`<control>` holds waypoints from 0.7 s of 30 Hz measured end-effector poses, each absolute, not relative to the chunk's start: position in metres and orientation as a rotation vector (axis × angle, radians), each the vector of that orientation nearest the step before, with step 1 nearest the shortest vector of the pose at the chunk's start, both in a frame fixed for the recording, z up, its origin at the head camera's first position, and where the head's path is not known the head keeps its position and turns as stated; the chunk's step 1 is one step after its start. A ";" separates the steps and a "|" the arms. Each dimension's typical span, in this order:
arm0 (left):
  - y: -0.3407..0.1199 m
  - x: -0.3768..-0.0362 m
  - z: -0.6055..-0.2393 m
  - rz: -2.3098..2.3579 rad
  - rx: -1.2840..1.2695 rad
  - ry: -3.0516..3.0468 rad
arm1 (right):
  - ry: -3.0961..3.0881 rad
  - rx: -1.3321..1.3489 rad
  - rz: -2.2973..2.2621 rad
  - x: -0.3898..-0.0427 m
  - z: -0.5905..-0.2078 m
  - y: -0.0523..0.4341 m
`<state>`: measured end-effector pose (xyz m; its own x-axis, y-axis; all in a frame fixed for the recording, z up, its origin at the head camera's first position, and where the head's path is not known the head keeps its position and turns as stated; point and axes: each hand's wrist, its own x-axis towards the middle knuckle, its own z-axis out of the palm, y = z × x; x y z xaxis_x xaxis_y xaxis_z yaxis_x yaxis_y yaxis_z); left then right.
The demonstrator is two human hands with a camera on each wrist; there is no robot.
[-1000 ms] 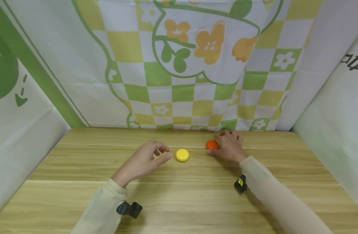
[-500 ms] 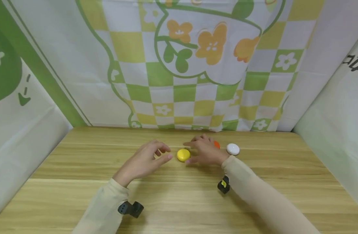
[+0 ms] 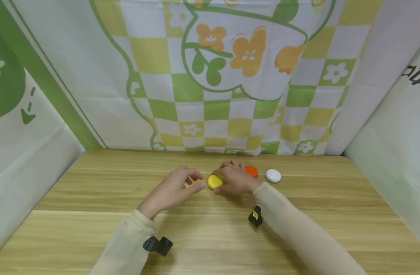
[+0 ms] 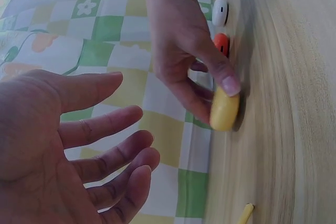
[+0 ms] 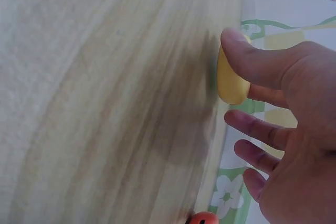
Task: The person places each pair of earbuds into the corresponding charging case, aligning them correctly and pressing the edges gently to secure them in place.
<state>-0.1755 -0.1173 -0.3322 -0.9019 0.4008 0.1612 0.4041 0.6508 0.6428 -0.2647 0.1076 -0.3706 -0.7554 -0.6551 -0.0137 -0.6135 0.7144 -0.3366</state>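
My right hand (image 3: 235, 180) pinches a small round yellow disc (image 3: 214, 182) between thumb and forefinger, its other fingers spread behind. The disc is glossy with rounded edges and stands on edge-like profile at the table surface in the right wrist view. My left hand (image 3: 175, 187) hovers just left of it with relaxed fingers, holding nothing. Right of the right hand lie an orange-red disc (image 3: 251, 171), partly behind the hand, and a white disc (image 3: 273, 175). A small dark slot shows on the sides of the orange-red disc (image 4: 221, 44) and the white disc (image 4: 220, 12) in the left wrist view.
The discs are near the back of a wooden table (image 3: 210, 236), before a checked, flower-printed cloth (image 3: 217, 110). White cloth walls (image 3: 399, 160) stand at both sides. A thin yellow piece (image 4: 245, 213) shows at the bottom of the left wrist view; its kind is unclear.
My right hand has left the white disc, moved left past the orange-red one and taken hold of the yellow disc. My left hand has shifted slightly right.
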 end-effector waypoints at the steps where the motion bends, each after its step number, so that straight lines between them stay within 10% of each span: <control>1: -0.116 -0.176 -0.332 -1.113 -0.687 -2.849 | 2.790 -1.029 -0.495 -0.264 -0.370 0.108; 21: -0.090 -0.181 -0.344 -1.317 -0.531 -2.852 | 3.014 -1.136 -0.928 -0.211 -0.353 0.128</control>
